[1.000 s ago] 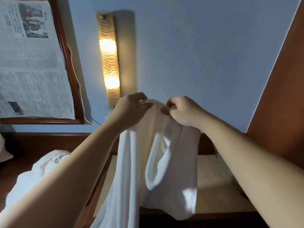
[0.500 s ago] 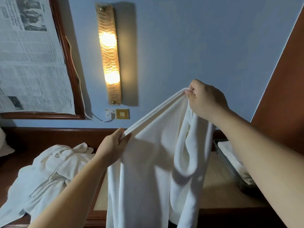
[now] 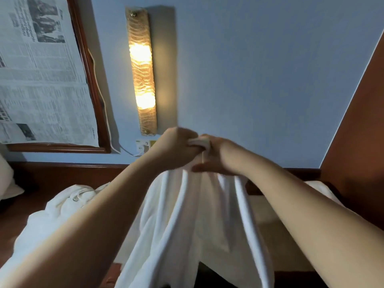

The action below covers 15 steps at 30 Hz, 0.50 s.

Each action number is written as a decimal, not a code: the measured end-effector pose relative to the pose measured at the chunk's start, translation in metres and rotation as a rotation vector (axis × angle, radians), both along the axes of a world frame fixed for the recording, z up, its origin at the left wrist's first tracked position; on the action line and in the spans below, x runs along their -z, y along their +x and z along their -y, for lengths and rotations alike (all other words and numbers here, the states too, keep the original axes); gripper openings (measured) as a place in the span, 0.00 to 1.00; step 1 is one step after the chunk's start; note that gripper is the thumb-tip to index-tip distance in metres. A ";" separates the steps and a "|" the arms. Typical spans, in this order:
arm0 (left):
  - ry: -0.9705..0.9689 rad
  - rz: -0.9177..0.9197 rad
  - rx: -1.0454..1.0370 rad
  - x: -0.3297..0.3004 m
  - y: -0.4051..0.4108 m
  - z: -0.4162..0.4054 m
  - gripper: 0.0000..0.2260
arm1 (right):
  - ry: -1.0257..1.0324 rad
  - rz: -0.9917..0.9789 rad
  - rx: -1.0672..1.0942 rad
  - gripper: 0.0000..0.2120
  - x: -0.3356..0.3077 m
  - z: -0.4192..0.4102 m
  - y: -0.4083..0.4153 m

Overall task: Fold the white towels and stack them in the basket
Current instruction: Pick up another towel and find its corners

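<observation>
Blue wall, wall lamp (image 3: 142, 71) lit. Below the lamp, your left hand (image 3: 176, 146) and right hand (image 3: 218, 156) have come together from spread apart, both pinching the white towel (image 3: 187, 225) by its top edge: lengthwise fold likely made. It hangs over the surface (image 3: 270, 225).

The one head-worn view looks forward, close over both forearms, toward the blue wall (image 3: 249, 80).
</observation>
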<state>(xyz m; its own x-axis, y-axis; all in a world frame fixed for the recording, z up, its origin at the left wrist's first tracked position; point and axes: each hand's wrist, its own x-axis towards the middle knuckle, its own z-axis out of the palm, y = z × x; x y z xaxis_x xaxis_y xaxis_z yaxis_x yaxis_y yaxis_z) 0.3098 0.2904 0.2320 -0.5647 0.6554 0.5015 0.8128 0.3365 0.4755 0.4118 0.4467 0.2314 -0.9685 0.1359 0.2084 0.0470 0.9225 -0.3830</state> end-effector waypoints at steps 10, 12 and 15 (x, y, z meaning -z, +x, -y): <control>0.019 -0.023 -0.122 0.017 -0.058 0.033 0.07 | -0.121 -0.284 0.259 0.15 -0.073 -0.039 0.021; 0.023 0.031 -0.178 0.039 -0.067 0.046 0.04 | -0.153 -0.300 0.298 0.17 -0.073 -0.048 0.021; 0.076 0.134 -0.282 0.060 -0.076 0.062 0.09 | -0.180 -0.296 0.364 0.17 -0.070 -0.060 0.025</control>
